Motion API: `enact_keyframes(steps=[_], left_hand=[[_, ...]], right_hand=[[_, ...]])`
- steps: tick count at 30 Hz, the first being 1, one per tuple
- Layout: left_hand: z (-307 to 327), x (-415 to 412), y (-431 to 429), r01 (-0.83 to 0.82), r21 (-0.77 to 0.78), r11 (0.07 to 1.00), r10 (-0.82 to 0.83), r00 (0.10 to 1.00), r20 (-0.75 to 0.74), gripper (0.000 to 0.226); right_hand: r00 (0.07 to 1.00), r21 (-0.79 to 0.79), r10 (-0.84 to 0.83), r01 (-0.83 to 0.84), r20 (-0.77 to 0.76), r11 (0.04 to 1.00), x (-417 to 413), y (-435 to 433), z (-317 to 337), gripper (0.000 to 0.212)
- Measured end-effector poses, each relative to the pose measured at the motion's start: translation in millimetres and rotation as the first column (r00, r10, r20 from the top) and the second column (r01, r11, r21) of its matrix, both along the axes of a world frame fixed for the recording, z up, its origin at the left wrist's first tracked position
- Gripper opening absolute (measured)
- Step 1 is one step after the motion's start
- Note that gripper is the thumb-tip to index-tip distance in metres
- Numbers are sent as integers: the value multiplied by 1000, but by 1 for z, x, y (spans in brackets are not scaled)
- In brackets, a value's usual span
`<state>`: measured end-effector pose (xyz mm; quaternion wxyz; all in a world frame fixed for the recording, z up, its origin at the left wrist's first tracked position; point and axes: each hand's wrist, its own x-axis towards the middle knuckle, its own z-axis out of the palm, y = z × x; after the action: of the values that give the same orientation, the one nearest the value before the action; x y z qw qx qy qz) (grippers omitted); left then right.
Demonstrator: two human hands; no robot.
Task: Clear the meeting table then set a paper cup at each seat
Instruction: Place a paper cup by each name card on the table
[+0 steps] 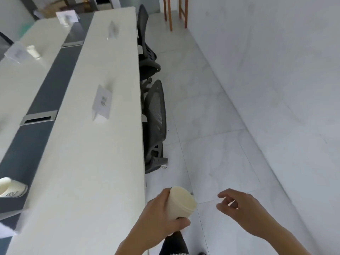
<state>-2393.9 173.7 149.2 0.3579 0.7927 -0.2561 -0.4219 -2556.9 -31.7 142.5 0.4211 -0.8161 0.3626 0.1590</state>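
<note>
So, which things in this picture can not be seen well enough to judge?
Head view only:
- Name card: print too blurred to read.
- Far cards: motion blur, nothing legible.
- Cup stack at the left edge: partly cut off, count unknown.
- Paper cup in the left hand: single or nested, unclear.
- Chair: seat hidden under the table.

Two black mesh office chairs point(155, 126) stand pushed in at the right edge of the long table, one beyond the other point(145, 43). Past the farther chair, wooden legs point(170, 13) rise from the pale tiled floor point(211, 126). A white wall point(285, 70) runs right of the chairs.
</note>
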Motion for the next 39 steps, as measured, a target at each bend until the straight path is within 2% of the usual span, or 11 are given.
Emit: enact_keyframes(steps=[6, 12, 18, 21, 27, 35, 39], left_hand=[[-13, 44, -71, 24, 30, 999, -26, 998, 51, 66], [-8, 114, -191, 85, 2, 996, -85, 995, 48, 63], [21, 196, -298, 169, -33, 985, -164, 979, 123, 62], [22, 229, -331, 151, -46, 987, -145, 983, 117, 64], [3, 296, -396, 53, 8, 999, -54, 995, 85, 66], [17, 399, -516, -183, -18, 983, 184, 975, 124, 66], [19, 440, -533, -327, -10, 945, 326, 937, 128, 68]], right_hand=[[999, 21, -23, 22, 47, 1000, 33, -62, -7, 25], [997, -28, 50, -52, -60, 998, 86, -159, -1, 38], [997, -132, -52, 59, 57, 989, 168, -262, 34, 33], [988, -89, -95, 107, 125, 990, 204, -295, 33, 28], [986, -2, 163, -163, -35, 987, 282, -386, 14, 41], [957, -115, 291, -288, 13, 951, 443, -556, 20, 39], [887, -189, 462, -453, 3, 871, 542, -602, 37, 38]])
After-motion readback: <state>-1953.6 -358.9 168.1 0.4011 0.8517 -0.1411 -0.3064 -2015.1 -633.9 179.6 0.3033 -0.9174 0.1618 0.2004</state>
